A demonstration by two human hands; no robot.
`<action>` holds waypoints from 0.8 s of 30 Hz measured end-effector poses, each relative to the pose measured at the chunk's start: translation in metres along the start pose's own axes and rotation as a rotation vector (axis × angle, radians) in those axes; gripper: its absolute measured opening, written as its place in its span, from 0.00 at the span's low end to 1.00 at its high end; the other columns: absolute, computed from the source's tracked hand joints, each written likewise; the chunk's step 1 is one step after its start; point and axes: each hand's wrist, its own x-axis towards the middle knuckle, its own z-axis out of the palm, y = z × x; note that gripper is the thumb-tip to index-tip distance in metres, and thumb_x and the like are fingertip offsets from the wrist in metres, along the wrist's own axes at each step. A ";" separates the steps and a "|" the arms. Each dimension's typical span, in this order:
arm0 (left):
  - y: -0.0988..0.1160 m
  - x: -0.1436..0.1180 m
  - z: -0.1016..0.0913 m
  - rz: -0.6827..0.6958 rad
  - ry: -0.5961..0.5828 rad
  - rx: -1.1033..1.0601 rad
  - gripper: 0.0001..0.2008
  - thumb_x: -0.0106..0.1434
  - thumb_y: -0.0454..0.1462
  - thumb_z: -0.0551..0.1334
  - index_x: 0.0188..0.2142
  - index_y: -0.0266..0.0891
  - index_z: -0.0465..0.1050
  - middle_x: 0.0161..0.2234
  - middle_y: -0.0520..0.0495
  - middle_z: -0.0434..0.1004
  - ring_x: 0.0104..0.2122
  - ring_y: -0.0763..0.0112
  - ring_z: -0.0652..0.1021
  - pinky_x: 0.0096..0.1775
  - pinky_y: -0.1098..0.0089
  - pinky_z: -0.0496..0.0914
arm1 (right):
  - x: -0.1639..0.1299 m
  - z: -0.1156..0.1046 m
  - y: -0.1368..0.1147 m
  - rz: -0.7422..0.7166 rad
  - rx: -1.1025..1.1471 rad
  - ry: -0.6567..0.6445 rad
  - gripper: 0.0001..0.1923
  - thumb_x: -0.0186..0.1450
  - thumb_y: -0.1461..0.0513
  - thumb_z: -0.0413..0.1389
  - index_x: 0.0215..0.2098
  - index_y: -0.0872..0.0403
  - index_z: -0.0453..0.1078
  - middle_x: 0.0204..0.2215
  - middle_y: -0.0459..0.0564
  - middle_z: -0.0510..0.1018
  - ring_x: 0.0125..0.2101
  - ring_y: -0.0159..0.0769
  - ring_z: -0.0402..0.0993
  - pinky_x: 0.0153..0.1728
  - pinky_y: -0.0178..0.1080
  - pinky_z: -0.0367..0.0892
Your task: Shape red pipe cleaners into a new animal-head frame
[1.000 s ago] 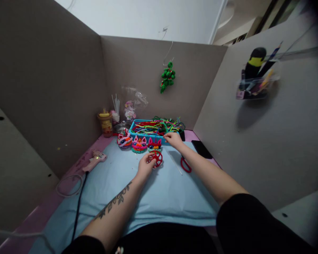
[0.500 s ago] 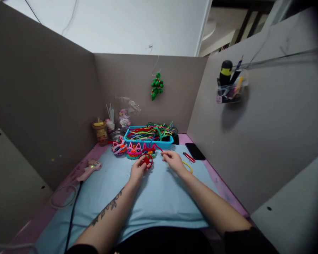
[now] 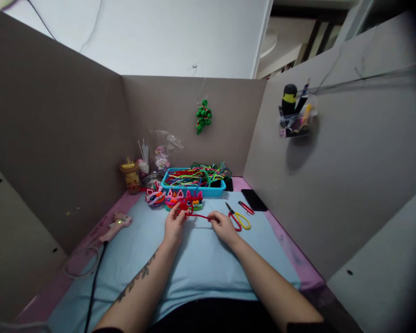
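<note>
Around you on three sides stood grey partition walls (image 3: 72, 138), and the desk between them was covered by a pale blue mat (image 3: 194, 263) with a pink edge showing at left and right. At the far end of the mat sat a blue tray (image 3: 194, 187) heaped with pipe cleaners of many colours (image 3: 197, 175). Just near of the tray, a row of small finished pipe-cleaner animal faces (image 3: 175, 199) lay side by side. On the left edge lay a pink glue gun (image 3: 116, 225), its black cord running toward you. On the right wall hung a clear holder of pens (image 3: 294, 120), and on the far wall a green pipe-cleaner ornament (image 3: 203, 115) dangled from a hook. A black phone (image 3: 254, 200) lay at the far right of the desk, with yellow-and-red scissors (image 3: 238, 217) just left of it on the mat.

Your left hand (image 3: 174, 226) was pinching a small red pipe-cleaner piece (image 3: 184, 206) just near of the animal faces. Your right hand (image 3: 223, 226) was closed on the other end of the red pipe cleaner (image 3: 199, 215) that stretched between both hands, low over the mat's middle, with the scissors just to its right.
</note>
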 end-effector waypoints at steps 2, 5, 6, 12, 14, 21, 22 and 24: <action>-0.001 0.001 -0.001 0.006 0.020 0.002 0.25 0.50 0.40 0.66 0.47 0.39 0.67 0.34 0.47 0.73 0.36 0.68 0.78 0.41 0.65 0.70 | 0.000 -0.005 0.000 -0.006 -0.025 0.009 0.12 0.54 0.67 0.46 0.31 0.52 0.70 0.26 0.45 0.75 0.29 0.34 0.71 0.33 0.36 0.65; 0.000 0.002 -0.001 0.023 0.077 -0.006 0.23 0.50 0.39 0.66 0.46 0.39 0.67 0.36 0.47 0.73 0.35 0.69 0.77 0.40 0.66 0.70 | 0.005 -0.010 0.000 -0.008 -0.029 0.057 0.12 0.55 0.66 0.46 0.32 0.52 0.70 0.27 0.46 0.76 0.30 0.35 0.71 0.32 0.35 0.65; 0.001 0.002 -0.001 0.031 0.102 -0.011 0.23 0.50 0.39 0.66 0.46 0.40 0.67 0.37 0.46 0.73 0.35 0.70 0.77 0.40 0.66 0.69 | 0.010 -0.013 -0.001 -0.009 -0.035 0.098 0.12 0.56 0.66 0.46 0.32 0.53 0.70 0.28 0.46 0.76 0.30 0.35 0.72 0.33 0.35 0.65; 0.002 -0.003 0.004 0.017 0.136 0.015 0.23 0.50 0.40 0.65 0.46 0.39 0.67 0.34 0.46 0.74 0.35 0.69 0.77 0.39 0.68 0.69 | 0.080 -0.030 0.007 -0.026 -0.170 0.266 0.13 0.57 0.65 0.45 0.34 0.53 0.71 0.31 0.48 0.77 0.33 0.36 0.72 0.36 0.36 0.65; 0.001 -0.007 0.006 0.013 0.092 0.049 0.24 0.51 0.41 0.65 0.47 0.38 0.66 0.35 0.46 0.75 0.36 0.68 0.77 0.39 0.67 0.69 | 0.109 -0.032 0.017 -0.021 -0.223 0.246 0.15 0.57 0.66 0.45 0.36 0.53 0.71 0.31 0.47 0.78 0.33 0.36 0.72 0.38 0.36 0.65; 0.003 -0.019 0.010 -0.040 0.048 0.042 0.25 0.52 0.42 0.64 0.49 0.38 0.65 0.39 0.42 0.74 0.38 0.66 0.77 0.39 0.67 0.69 | 0.170 -0.014 0.047 0.069 -0.616 0.117 0.15 0.56 0.67 0.52 0.41 0.55 0.72 0.44 0.55 0.75 0.47 0.42 0.66 0.48 0.41 0.60; 0.002 -0.020 0.010 -0.065 0.052 0.031 0.26 0.52 0.42 0.64 0.49 0.38 0.65 0.39 0.42 0.74 0.38 0.66 0.77 0.39 0.67 0.69 | 0.176 -0.007 0.047 0.051 -0.627 0.104 0.15 0.56 0.66 0.52 0.42 0.56 0.72 0.44 0.55 0.74 0.47 0.42 0.66 0.49 0.41 0.59; 0.001 -0.022 0.012 -0.136 0.046 0.021 0.27 0.49 0.40 0.66 0.49 0.39 0.65 0.39 0.43 0.73 0.37 0.66 0.77 0.38 0.69 0.68 | 0.191 0.009 0.044 -0.015 -0.592 0.054 0.15 0.58 0.67 0.51 0.42 0.56 0.72 0.42 0.54 0.75 0.46 0.40 0.67 0.49 0.39 0.59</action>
